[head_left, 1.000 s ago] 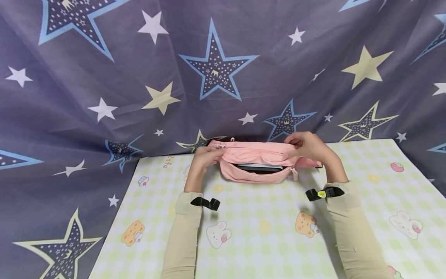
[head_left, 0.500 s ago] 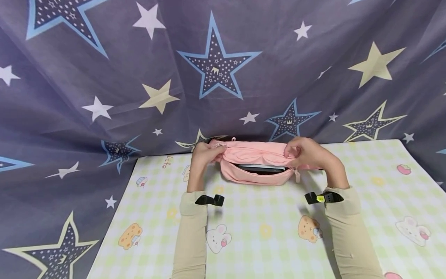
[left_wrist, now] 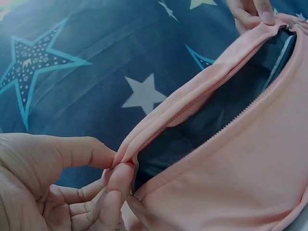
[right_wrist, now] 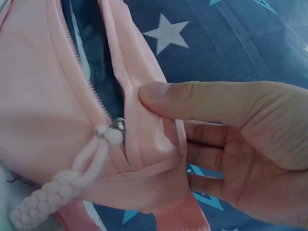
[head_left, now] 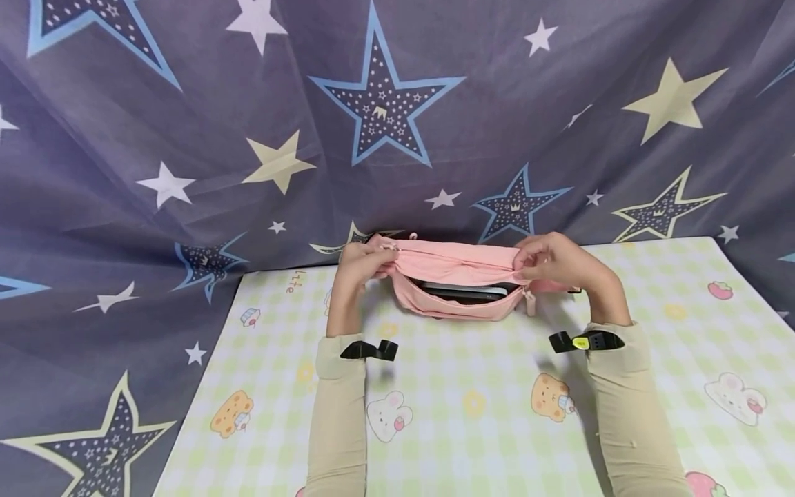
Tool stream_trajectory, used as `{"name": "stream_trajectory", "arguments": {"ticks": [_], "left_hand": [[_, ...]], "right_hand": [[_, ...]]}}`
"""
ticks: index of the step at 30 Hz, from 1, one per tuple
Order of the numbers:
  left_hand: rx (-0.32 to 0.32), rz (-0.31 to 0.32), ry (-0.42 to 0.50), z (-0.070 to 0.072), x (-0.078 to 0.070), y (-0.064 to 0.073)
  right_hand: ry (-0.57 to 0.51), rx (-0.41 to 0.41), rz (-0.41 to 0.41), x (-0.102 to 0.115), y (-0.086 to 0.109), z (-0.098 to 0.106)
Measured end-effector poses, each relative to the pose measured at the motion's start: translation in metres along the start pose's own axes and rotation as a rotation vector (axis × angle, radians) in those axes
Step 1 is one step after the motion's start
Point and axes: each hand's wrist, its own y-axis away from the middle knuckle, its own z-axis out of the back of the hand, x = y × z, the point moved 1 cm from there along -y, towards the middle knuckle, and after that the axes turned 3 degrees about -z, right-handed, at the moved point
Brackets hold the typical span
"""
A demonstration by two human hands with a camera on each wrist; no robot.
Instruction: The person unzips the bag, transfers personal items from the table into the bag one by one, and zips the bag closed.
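Note:
A pink waist bag (head_left: 447, 304) stands at the far side of the table, its front zip undone. Inside the gap a dark flat item with a pale blue-grey edge (head_left: 491, 293) shows; most of it is hidden. My left hand (head_left: 363, 264) pinches the bag's upper edge at the left end of the opening, thumb against forefinger in the left wrist view. At the other end my right hand (head_left: 555, 261) grips the pink fabric, thumb in front and fingers behind. A braided pink zip pull (right_wrist: 53, 197) hangs beside the right thumb.
Behind the bag hangs a dark blue cloth (head_left: 248, 124) printed with stars. The table cover (head_left: 435, 400) is pale green check with cartoon prints. A pink strap (right_wrist: 180, 214) runs out from the bag's right end.
The opening gapes wider than before, and the bag's upper edge is drawn straighter. My right hand has shifted slightly on the fabric. The head view has tilted a little.

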Motion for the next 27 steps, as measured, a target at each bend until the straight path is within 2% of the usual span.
{"name": "stream_trajectory", "arguments": {"ticks": [3,9,11,15,18,23,27], "left_hand": [[0.013,0.006,0.005,0.001,0.002,-0.003],[0.020,0.000,0.005,0.001,0.008,-0.005],[0.011,0.005,0.005,0.000,0.010,-0.005],[0.000,0.019,0.001,-0.002,0.012,-0.005],[0.001,0.028,-0.003,-0.003,0.013,-0.005],[-0.016,0.008,0.012,-0.006,0.013,-0.006],[-0.084,-0.037,0.049,-0.006,0.012,-0.007]], "right_hand": [[-0.014,-0.011,-0.024,-0.003,0.000,0.001],[-0.008,-0.021,-0.268,-0.007,0.002,0.007],[-0.012,-0.017,-0.316,-0.009,0.002,0.009],[0.039,-0.008,-0.374,-0.017,0.003,0.012],[0.027,-0.007,-0.413,-0.022,0.005,0.011],[-0.148,-0.046,-0.423,-0.026,0.003,0.003],[-0.210,-0.104,-0.423,-0.022,0.000,-0.002]]}}
